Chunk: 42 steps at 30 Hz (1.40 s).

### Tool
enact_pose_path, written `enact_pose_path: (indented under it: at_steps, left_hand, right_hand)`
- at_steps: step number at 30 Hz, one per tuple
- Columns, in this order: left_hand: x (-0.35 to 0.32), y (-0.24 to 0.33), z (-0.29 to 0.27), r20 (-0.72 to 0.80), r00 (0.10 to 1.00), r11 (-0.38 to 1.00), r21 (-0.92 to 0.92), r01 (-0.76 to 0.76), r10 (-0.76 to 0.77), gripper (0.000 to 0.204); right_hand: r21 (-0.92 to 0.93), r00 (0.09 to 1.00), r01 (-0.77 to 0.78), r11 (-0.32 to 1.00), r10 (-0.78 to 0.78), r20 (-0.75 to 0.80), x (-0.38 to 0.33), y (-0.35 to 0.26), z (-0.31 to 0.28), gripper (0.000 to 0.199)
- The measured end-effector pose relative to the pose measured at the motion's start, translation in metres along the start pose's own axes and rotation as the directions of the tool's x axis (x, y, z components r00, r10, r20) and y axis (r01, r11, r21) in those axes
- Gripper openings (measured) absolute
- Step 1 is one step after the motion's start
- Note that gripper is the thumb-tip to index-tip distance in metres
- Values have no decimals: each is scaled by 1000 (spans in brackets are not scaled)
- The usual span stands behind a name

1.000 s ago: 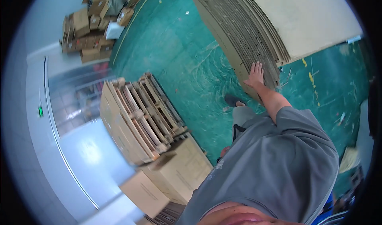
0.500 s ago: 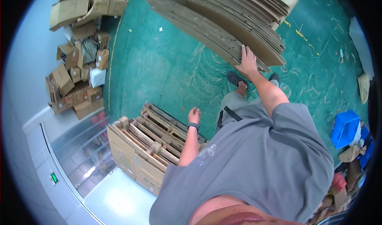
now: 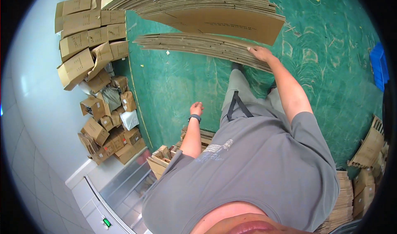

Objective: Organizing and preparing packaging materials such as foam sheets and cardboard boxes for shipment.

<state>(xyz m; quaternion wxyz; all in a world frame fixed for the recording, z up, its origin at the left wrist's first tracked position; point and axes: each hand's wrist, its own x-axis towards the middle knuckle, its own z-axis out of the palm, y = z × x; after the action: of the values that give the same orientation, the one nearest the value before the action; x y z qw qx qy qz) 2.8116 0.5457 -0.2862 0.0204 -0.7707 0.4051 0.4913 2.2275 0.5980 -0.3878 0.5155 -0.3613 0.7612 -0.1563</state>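
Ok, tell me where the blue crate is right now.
In the head view the blue crate sits on the green floor at the far right edge, well to the right of the right hand on the flat cardboard sheets.

Flattened brown cardboard sheets [image 3: 206, 46], thick bundle, lying level above green floor.

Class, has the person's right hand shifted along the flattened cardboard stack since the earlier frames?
Cannot tell: the right hand rests on the flattened cardboard stack's edge throughout; the camera itself turned.
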Motion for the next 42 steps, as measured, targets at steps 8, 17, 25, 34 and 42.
enact_pose_path:
  at_steps: [8, 17, 25, 34, 42]
  left_hand:
    - [248, 133, -169, -539, 816, 976, 165, -142, 210, 111]
    - [573, 386, -416, -628, 610, 718, 683, 135, 483, 132]
    - [802, 402, -522, -207, 972, 385, 911, 149, 112, 131]
    - [778, 347, -413, 336, 848, 911, 193, 365, -411, 113]
    - [769, 287, -413, 51, 878, 758, 530, 380, -476, 117]
  right_hand:
    - [302, 865, -439, 846, 489, -112, 42, 141, 66, 108]
    - [539, 434, -842, 35, 636, 638, 95, 36, 166, 125]
    - [481, 578, -796, 367, 697, 424, 102, 99, 225, 105]
    - [478, 301, -878, 16, 795, 527, 80, 86, 191, 124]
    - [511, 255, -855, -87, 787, 561, 75, 72, 193, 119]
